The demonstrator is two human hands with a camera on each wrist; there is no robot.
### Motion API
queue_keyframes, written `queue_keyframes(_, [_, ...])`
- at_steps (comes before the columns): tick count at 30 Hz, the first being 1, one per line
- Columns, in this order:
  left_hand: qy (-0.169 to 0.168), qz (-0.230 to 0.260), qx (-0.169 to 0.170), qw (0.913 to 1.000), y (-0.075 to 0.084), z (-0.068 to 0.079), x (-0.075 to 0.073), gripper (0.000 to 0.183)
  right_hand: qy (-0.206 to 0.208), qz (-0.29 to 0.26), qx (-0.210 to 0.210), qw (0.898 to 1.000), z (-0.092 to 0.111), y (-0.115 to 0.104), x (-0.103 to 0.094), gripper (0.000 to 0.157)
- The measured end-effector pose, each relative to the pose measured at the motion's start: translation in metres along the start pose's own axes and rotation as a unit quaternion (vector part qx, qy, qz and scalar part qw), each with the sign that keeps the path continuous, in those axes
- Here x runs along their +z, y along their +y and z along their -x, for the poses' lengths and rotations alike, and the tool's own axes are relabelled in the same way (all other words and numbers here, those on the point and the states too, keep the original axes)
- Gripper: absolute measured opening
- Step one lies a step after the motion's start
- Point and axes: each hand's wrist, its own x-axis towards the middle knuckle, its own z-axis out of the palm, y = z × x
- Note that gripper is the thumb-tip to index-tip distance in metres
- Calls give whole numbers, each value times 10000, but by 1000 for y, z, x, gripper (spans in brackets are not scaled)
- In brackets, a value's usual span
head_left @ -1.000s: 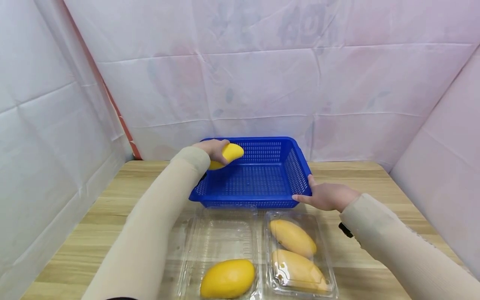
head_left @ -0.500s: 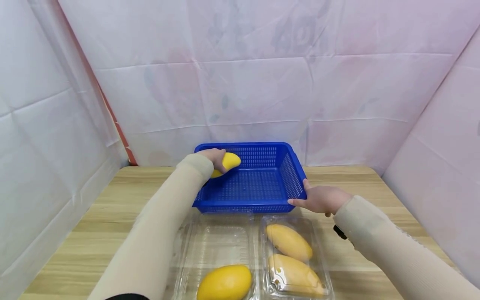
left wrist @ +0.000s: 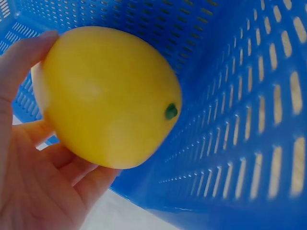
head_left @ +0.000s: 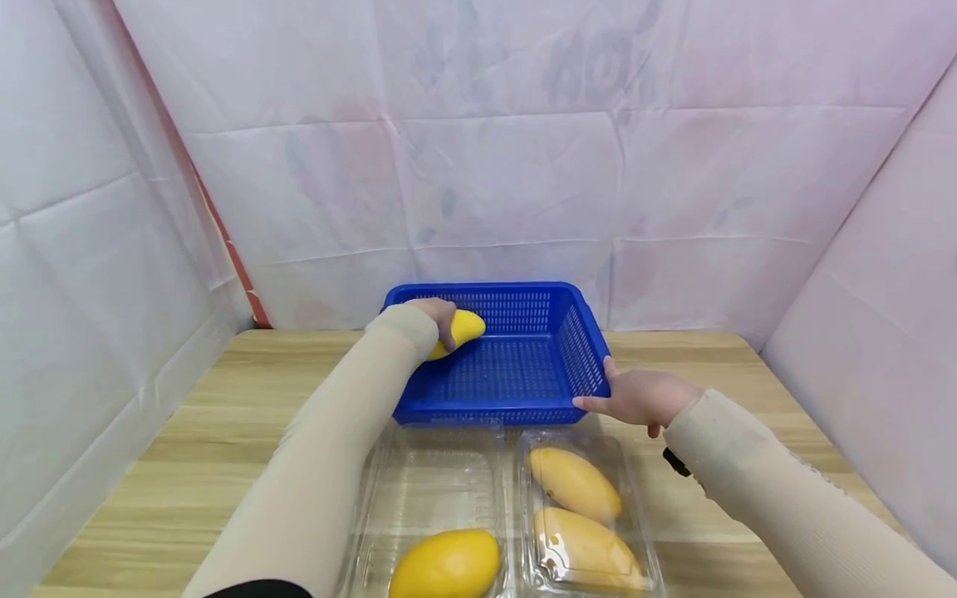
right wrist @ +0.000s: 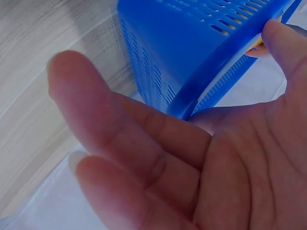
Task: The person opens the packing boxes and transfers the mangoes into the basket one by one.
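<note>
Inside the left part of a blue plastic basket [head_left: 516,370], my left hand [head_left: 439,317] grips a yellow mango [head_left: 468,326]. In the left wrist view the thumb lies on one side of the mango [left wrist: 110,96] and several fingers curl under it, with a small green stem spot facing the camera. My right hand [head_left: 646,395] is at the basket's near right corner, thumb and index finger hooked over its rim. The right wrist view shows the thumb on the blue rim [right wrist: 211,67], while the other fingers [right wrist: 96,105] extend loosely outside the basket.
Nearer me, an open clear plastic container [head_left: 449,477] holds one mango [head_left: 446,565]. To its right, a closed clear box [head_left: 646,531] contains two mangoes [head_left: 576,483]. All stand on a wooden table [head_left: 172,448], with white sheeting [head_left: 508,183] behind and at both sides.
My left hand has lowered the mango deeper into the basket and shifted it slightly right. The right hand stays at the basket's corner. The head view has tilted a little.
</note>
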Motion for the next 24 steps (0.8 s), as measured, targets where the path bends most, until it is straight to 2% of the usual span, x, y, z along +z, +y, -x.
queue_keyframes(6, [179,245,-464,9985,5,31,-4,30,-66,-85,74,9999,2,-4,-2,111])
queue_keyframes(10, [192,474,-521,9973,3,40,-3,32,-126,-106,104,9998,2,-6,-3,111])
queue_keyframes(18, [80,179,-404,9990,1,37,1,35,-154,-145,85,9997,3,-8,-3,109])
queue_keyframes(24, [-32,213,-538,9983,-1,33,4,35,-156,-83,82,9998,5,-13,-2,108])
